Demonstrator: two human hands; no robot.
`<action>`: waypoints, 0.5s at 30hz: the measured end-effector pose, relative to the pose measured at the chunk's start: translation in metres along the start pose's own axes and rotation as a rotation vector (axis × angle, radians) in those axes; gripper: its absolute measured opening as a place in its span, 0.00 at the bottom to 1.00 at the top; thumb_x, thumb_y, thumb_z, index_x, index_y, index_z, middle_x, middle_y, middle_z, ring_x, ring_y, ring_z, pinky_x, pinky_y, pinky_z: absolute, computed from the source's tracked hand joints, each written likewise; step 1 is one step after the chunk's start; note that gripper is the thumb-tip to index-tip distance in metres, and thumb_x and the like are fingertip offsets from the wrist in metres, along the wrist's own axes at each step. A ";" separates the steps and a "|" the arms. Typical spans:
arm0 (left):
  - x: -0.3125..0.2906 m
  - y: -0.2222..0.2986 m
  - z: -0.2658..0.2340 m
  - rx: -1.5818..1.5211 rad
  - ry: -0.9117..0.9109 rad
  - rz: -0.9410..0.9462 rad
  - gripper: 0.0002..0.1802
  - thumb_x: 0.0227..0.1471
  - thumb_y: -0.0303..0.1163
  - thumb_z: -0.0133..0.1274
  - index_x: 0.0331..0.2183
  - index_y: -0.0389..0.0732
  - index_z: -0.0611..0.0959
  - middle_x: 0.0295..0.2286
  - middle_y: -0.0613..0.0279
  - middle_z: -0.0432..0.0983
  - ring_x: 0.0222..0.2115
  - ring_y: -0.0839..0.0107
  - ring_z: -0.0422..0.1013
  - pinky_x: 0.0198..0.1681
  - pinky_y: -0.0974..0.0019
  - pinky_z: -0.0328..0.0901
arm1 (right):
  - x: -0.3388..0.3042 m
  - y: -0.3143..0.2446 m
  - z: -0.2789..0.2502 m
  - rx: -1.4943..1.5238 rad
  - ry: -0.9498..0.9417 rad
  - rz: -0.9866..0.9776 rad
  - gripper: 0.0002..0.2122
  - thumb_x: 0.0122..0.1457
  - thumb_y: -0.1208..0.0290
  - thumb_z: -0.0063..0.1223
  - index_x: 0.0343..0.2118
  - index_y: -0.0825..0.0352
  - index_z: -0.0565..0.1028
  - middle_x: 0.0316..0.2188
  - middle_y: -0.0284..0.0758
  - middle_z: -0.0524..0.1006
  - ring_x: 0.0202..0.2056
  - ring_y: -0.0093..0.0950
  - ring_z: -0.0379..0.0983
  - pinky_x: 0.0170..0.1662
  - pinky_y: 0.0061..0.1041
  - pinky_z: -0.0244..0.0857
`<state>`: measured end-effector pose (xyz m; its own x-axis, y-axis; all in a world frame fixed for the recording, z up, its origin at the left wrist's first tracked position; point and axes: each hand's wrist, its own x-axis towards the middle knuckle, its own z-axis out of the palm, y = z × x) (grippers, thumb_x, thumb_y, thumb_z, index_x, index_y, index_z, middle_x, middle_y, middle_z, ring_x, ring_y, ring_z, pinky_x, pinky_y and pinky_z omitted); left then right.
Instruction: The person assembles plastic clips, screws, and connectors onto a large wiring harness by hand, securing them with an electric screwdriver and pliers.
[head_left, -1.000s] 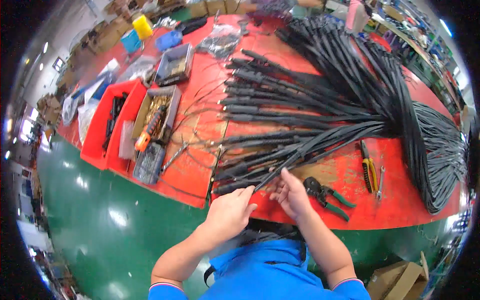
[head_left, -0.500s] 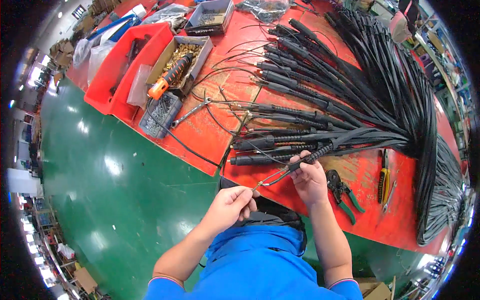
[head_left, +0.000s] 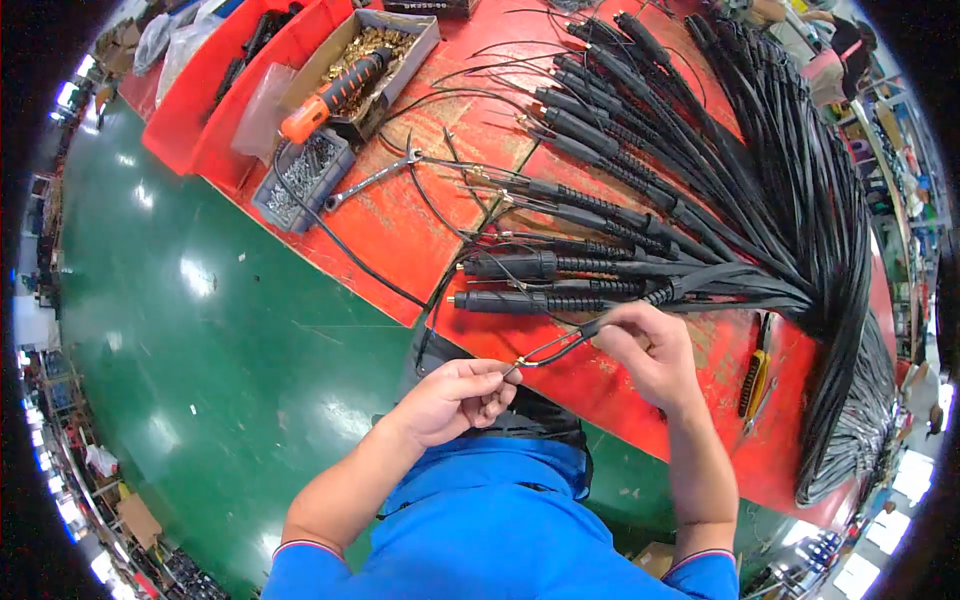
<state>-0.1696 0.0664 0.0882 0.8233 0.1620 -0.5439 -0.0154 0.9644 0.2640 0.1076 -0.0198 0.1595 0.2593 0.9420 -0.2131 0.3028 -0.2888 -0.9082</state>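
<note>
My left hand [head_left: 460, 398] pinches a thin lead by a small brass-coloured fitting, thumb against forefinger, in front of the table's near edge. From that fitting a black cable [head_left: 556, 353], split into two thin strands, runs up to my right hand [head_left: 652, 352]. The right fingers are curled at the cable's black sleeve; they are slightly blurred, and their exact grip is partly hidden. Just beyond, several black torch-like cable assemblies [head_left: 500, 302] with ribbed necks and brass tips lie side by side on the red table [head_left: 400, 235].
A thick bundle of black cables [head_left: 835, 270] drapes along the right side. Yellow-handled pliers [head_left: 756, 375] lie near it. At the left are a box of brass fittings [head_left: 425, 40], an orange power screwdriver [head_left: 335, 95], a bin of screws [head_left: 335, 165], a wrench [head_left: 370, 180] and red bins [head_left: 175, 130].
My right hand has shifted right and turned palm-down over the cable. The green-handled crimping pliers beside it no longer show. My left hand keeps its pinch. The whole view has tilted slightly.
</note>
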 end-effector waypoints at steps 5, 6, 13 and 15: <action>0.002 -0.011 -0.006 -0.124 -0.080 0.017 0.15 0.63 0.34 0.55 0.47 0.35 0.81 0.34 0.64 0.79 0.28 0.78 0.72 0.32 0.74 0.67 | 0.062 -0.035 0.022 -0.352 -0.528 -0.478 0.09 0.57 0.72 0.62 0.41 0.64 0.81 0.36 0.37 0.82 0.38 0.38 0.75 0.45 0.36 0.71; 0.002 -0.012 -0.006 -0.136 -0.077 0.026 0.15 0.63 0.34 0.55 0.47 0.35 0.81 0.34 0.64 0.79 0.28 0.78 0.72 0.32 0.74 0.67 | 0.069 -0.037 0.027 -0.406 -0.618 -0.511 0.10 0.57 0.72 0.62 0.42 0.63 0.81 0.34 0.37 0.82 0.40 0.38 0.74 0.46 0.37 0.70; 0.001 -0.023 -0.004 -0.181 -0.050 0.061 0.14 0.63 0.34 0.56 0.47 0.37 0.82 0.34 0.64 0.79 0.28 0.80 0.72 0.33 0.75 0.68 | 0.091 -0.045 0.033 -0.640 -0.918 -0.470 0.10 0.58 0.65 0.57 0.41 0.59 0.82 0.33 0.37 0.78 0.43 0.39 0.69 0.51 0.38 0.61; 0.002 -0.024 -0.003 -0.185 -0.047 0.065 0.14 0.62 0.34 0.56 0.47 0.37 0.82 0.34 0.64 0.79 0.28 0.80 0.72 0.33 0.75 0.68 | 0.095 -0.044 0.032 -0.647 -0.983 -0.398 0.10 0.58 0.64 0.58 0.41 0.56 0.82 0.33 0.36 0.76 0.46 0.37 0.66 0.53 0.39 0.57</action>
<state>-0.1695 0.0445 0.0785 0.8427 0.2194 -0.4917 -0.1698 0.9749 0.1438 0.0895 0.0876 0.1672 -0.6666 0.6310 -0.3968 0.6717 0.2776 -0.6869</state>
